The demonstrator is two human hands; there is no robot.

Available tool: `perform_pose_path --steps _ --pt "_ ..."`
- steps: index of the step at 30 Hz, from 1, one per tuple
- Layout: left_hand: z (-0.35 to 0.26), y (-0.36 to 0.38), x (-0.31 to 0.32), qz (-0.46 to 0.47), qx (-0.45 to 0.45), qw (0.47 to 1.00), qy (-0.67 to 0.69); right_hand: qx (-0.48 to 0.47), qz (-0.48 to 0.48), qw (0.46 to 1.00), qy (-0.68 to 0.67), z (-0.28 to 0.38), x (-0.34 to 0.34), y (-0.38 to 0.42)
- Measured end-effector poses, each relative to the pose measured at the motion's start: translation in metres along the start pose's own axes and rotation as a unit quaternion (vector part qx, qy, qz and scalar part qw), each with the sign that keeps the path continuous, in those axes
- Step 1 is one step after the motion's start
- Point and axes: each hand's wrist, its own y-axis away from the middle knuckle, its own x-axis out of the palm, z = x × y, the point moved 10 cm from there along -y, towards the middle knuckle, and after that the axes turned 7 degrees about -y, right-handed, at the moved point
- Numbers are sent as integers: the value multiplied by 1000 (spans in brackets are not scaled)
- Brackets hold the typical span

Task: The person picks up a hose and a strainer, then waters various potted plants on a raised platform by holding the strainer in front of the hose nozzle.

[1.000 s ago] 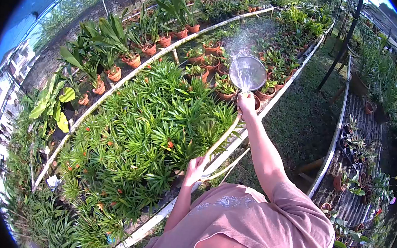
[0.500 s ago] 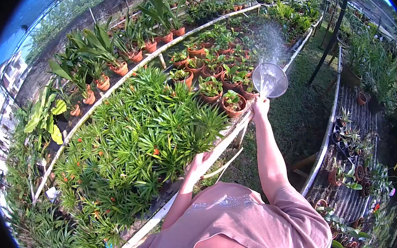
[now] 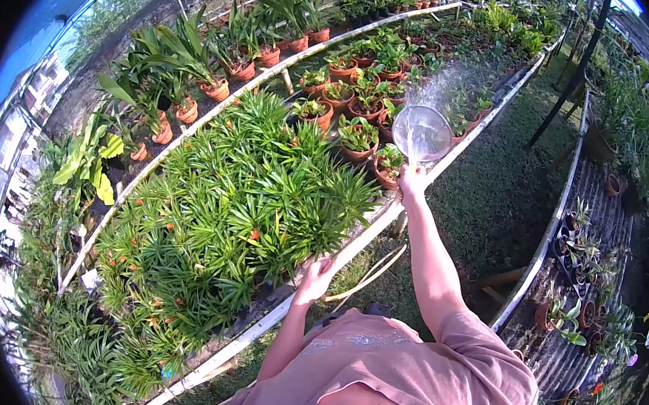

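My right hand is closed on the lower end of a round, fine-meshed watering head. Water sprays from it in a fan over the potted plants on the bench. Just below it stands a terracotta pot with a small leafy plant, and several similar pots are behind. My left hand is curled beside the bench's pale edge rail, close to dense strap-leaved plants. A yellowish hose comes out at this hand and appears gripped in it; the fingers are partly hidden.
Larger leafy plants in terracotta pots line the bench's far side. Grass covers the aisle to my right. Beyond it runs another bench with small pots. A dark post rises beside the aisle.
The watering head and my right hand have shifted left and slightly down in view, and the spray with them. My left hand has moved back along the rail with the hose. The view has shifted.
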Motion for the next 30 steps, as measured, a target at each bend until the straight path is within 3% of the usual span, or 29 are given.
perform_pose_path --steps 1,3,4,5,10,14,23,26,30 --pt "10 3 -12 -17 -11 999 -38 2 0 1000 12 9 14 22" --pt "6 20 -30 -38 -40 998 28 21 44 999 -19 -5 40 28" --pt "-3 33 -44 -42 -82 995 -34 8 47 999 -20 -7 51 35" --pt "-32 43 -45 -58 -31 997 33 -7 51 998 -21 -8 62 40" --pt "-14 56 -86 -51 -49 995 -68 -59 62 996 36 -33 102 43" --pt "-6 73 -113 -48 -57 996 -54 -7 103 995 1 -45 131 75" --pt "28 142 -214 -38 -93 995 -9 -6 122 992 29 -86 213 177" --pt "32 149 -236 -28 -78 996 -19 -8 97 995 23 -96 213 196" --pt "21 149 -238 -5 -38 998 -43 -51 -18 999 -6 -88 164 203"
